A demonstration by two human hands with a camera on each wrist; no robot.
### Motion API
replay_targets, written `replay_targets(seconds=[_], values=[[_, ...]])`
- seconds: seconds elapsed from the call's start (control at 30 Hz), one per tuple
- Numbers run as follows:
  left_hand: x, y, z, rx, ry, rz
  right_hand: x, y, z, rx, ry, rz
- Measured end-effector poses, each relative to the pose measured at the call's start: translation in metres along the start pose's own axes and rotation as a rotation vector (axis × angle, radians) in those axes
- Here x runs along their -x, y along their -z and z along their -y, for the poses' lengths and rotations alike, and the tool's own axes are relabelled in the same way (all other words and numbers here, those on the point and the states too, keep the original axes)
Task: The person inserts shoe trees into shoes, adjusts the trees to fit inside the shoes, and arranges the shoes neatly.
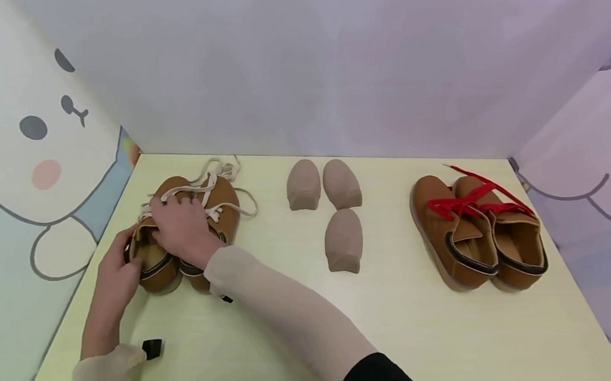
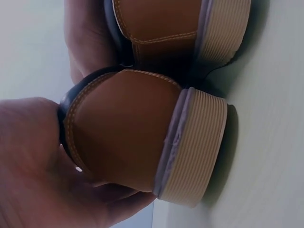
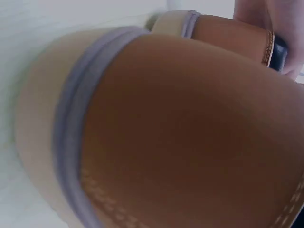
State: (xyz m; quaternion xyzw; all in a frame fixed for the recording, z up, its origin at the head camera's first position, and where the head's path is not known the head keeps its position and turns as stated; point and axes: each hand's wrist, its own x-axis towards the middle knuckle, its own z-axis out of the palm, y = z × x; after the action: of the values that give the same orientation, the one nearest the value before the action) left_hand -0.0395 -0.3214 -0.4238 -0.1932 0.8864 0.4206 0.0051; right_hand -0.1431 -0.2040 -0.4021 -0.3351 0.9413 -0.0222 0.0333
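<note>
A pair of brown shoes with loose white laces (image 1: pixel 210 184) stands at the left of the table, toes pointing away. My left hand (image 1: pixel 118 277) grips the left shoe (image 1: pixel 162 283) at its outer side, thumb at the dark padded collar. The left wrist view shows the stitched heel (image 2: pixel 123 128) and ribbed sole close up. Over the same shoe's opening, my right hand (image 1: pixel 184 229) holds the tongue area, its fingertips among the laces. Beneath that hand lies part of the other shoe (image 1: pixel 224 196), whose brown upper (image 3: pixel 190 128) fills the right wrist view.
Three beige shoe inserts (image 1: pixel 343 241) lie mid-table. At the right stands a second brown pair (image 1: pixel 464 260) with red laces (image 1: pixel 463 204). Printed walls (image 1: pixel 24 204) border the table (image 1: pixel 423 343) at the left and right, with a plain wall behind.
</note>
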Motion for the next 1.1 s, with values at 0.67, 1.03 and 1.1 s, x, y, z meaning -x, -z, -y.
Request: replay_targets(seconds=[0.67,1.03,1.1], values=[[0.001,-0.005,-0.017,-0.166,-0.213,-0.154,0.033,0.007,-0.022,0.02,0.075,-0.138],[0.009,-0.015,-0.03,-0.279,-0.416,-0.26,0.047,0.004,-0.037,0.032,0.052,-0.202],[0.009,-0.016,-0.03,-0.288,-0.447,-0.279,0.052,0.005,-0.04,0.016,0.044,-0.199]])
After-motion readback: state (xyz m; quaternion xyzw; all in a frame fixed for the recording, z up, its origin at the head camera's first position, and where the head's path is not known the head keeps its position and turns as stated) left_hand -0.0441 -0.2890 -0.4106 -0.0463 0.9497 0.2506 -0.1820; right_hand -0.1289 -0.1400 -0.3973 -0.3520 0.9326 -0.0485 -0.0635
